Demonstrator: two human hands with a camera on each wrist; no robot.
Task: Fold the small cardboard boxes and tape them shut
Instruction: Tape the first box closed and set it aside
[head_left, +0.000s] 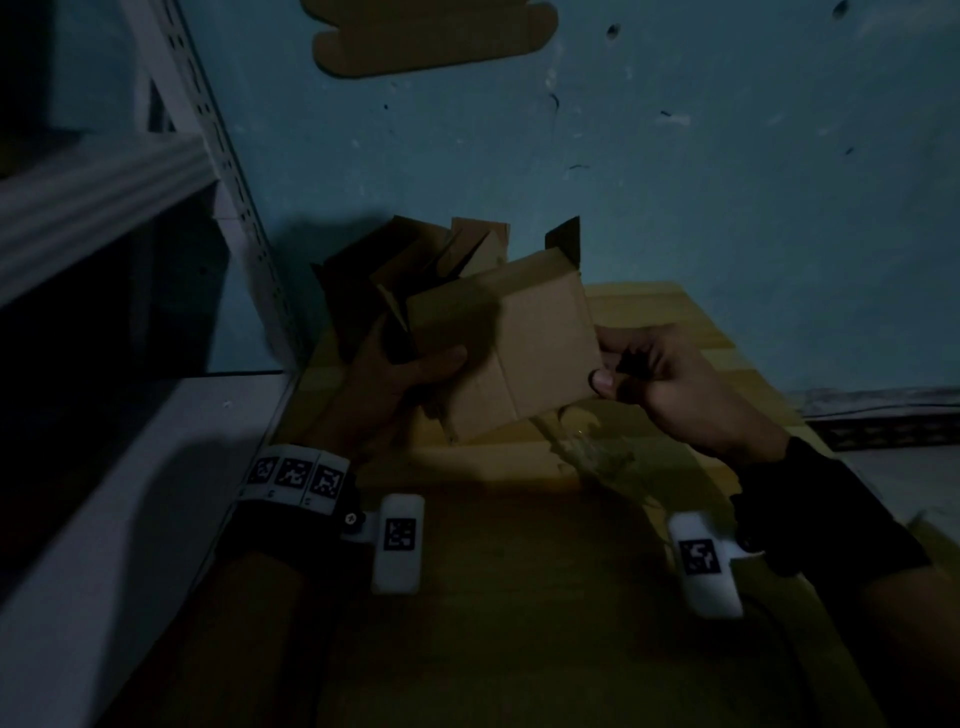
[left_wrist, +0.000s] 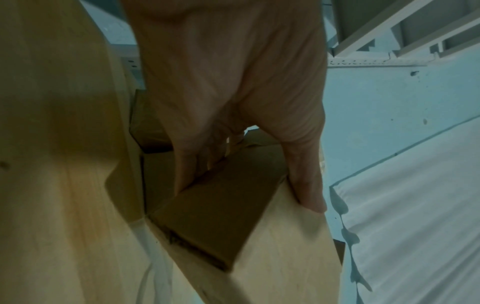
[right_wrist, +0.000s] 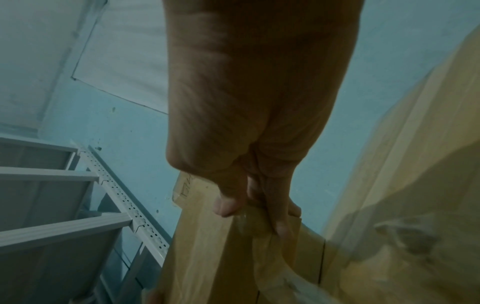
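Observation:
A small brown cardboard box (head_left: 530, 343) is held up above the wooden table (head_left: 519, 597), tilted. My left hand (head_left: 410, 369) grips its left side, thumb on the front face and fingers behind; the left wrist view shows the thumb (left_wrist: 309, 185) on the box (left_wrist: 215, 222). My right hand (head_left: 670, 384) pinches the box's right edge between thumb and fingers. In the right wrist view a strip of clear tape (right_wrist: 270, 265) runs under those fingertips (right_wrist: 226, 207) and down the box (right_wrist: 202, 246). Crumpled clear tape (head_left: 587, 447) hangs below the box. Something small and dark shows between the right fingers.
Several opened cardboard boxes (head_left: 395, 270) are piled behind the held box, at the table's far left. A flat cardboard blank (head_left: 431, 36) lies further off on the blue surface. A white metal shelf rack (head_left: 104, 182) stands close on the left.

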